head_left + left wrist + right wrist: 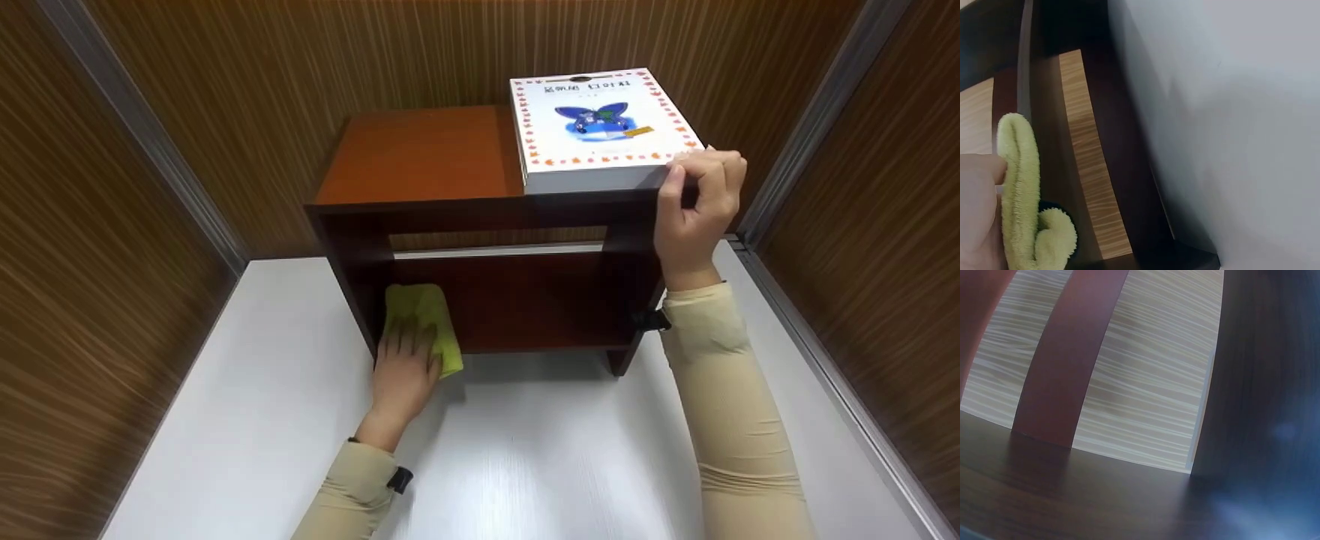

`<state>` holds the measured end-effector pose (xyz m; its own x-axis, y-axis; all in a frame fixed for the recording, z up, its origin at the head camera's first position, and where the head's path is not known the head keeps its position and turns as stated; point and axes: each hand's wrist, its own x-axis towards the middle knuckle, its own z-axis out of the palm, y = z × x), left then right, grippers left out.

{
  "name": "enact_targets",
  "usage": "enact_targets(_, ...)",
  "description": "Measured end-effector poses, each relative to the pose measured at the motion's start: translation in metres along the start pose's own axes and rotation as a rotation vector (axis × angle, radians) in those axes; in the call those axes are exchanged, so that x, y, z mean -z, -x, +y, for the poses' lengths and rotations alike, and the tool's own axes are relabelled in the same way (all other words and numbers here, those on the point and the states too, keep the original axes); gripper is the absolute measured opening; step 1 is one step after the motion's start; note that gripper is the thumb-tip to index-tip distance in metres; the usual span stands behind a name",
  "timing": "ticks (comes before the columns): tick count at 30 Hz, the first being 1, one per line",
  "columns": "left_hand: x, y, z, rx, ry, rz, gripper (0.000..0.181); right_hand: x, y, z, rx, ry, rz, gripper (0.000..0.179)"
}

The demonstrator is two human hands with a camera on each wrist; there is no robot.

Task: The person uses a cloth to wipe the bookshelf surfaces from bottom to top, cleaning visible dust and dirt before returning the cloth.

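A yellow-green cloth (424, 304) lies folded at the left end of the small wooden shelf's lower board (532, 307), its near corner past the front edge. My left hand (405, 375) presses down on it with fingers spread and fairly straight. The cloth's thick fluffy fold (1021, 185) shows beside the hand in the left wrist view. My right hand (701, 206) grips the shelf (427, 157) at its top front right corner with bent fingers, thumb close to a book's corner. That white book (600, 124), with a blue butterfly on its cover, lies on the right half of the top.
The shelf stands on a white surface (510, 457) near the back. Brown wood-grain panels (450, 52) rise behind it and on both sides, with metal strips (157, 135) at the corners. The shelf's dark side panel (1264, 382) fills the right of the right wrist view.
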<state>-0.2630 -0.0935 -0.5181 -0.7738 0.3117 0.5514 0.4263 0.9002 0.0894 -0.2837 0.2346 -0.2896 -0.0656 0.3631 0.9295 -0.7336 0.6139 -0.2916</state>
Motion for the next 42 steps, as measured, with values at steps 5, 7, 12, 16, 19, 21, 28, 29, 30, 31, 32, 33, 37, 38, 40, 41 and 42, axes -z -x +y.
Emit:
enact_targets(5, 0.0, 0.008, 0.004, -0.044, -0.002, 0.092, 0.04, -0.001, 0.001, -0.002, -0.003, 0.0, -0.001, 0.025)
enact_targets(7, 0.001, 0.008, 0.005, -0.052, -0.008, 0.112, 0.038, -0.001, 0.001, -0.003, -0.006, 0.0, 0.0, 0.025)
enact_targets(12, 0.006, 0.005, 0.009, -0.041, -0.055, 0.113, 0.034, -0.003, 0.003, -0.003, -0.011, -0.004, -0.006, 0.025)
enact_targets(16, 0.013, -0.001, 0.012, -0.03, -0.107, 0.084, 0.03, -0.004, 0.005, -0.003, -0.013, -0.001, -0.008, 0.025)
enact_targets(19, 0.018, -0.009, 0.013, -0.036, -0.141, 0.075, 0.027, -0.004, 0.006, -0.002, -0.019, -0.005, -0.001, 0.025)
enact_targets(21, 0.02, -0.015, 0.013, -0.038, -0.156, 0.07, 0.025, -0.003, 0.006, -0.001, -0.023, -0.008, 0.0, 0.026)
enact_targets(28, 0.032, -0.04, 0.01, 0.034, -0.158, -0.158, 0.034, -0.004, 0.004, -0.002, -0.036, -0.021, -0.002, 0.027)
enact_targets(29, 0.034, -0.044, 0.009, 0.052, -0.153, -0.196, 0.035, -0.004, 0.003, -0.003, -0.039, -0.021, -0.004, 0.027)
enact_targets(30, 0.034, -0.049, 0.009, 0.066, -0.148, -0.235, 0.037, -0.004, 0.003, -0.004, -0.041, -0.02, -0.005, 0.028)
enact_targets(31, 0.035, -0.053, 0.008, 0.078, -0.147, -0.267, 0.038, -0.004, 0.003, -0.004, -0.042, -0.019, -0.005, 0.028)
enact_targets(32, 0.034, -0.057, 0.007, 0.089, -0.143, -0.299, 0.038, -0.004, 0.003, -0.004, -0.044, -0.017, -0.005, 0.028)
enact_targets(33, 0.033, -0.06, 0.006, 0.092, -0.138, -0.312, 0.038, -0.003, 0.003, -0.004, -0.045, -0.015, -0.005, 0.028)
enact_targets(37, 0.028, -0.073, 0.001, 0.085, -0.114, -0.345, 0.039, -0.003, 0.001, -0.005, -0.046, -0.019, 0.007, 0.029)
enact_targets(38, 0.026, -0.076, 0.0, 0.086, -0.1, -0.342, 0.039, -0.003, 0.001, -0.006, -0.047, -0.021, 0.009, 0.03)
enact_targets(40, 0.022, -0.082, -0.001, 0.094, -0.077, -0.347, 0.038, -0.002, 0.0, -0.006, -0.05, -0.024, 0.011, 0.03)
enact_targets(41, 0.02, -0.085, -0.002, 0.097, -0.069, -0.347, 0.037, -0.002, -0.001, -0.007, -0.051, -0.027, 0.011, 0.03)
enact_targets(42, 0.018, -0.087, -0.003, 0.104, -0.06, -0.347, 0.036, -0.002, -0.001, -0.007, -0.053, -0.027, 0.01, 0.03)
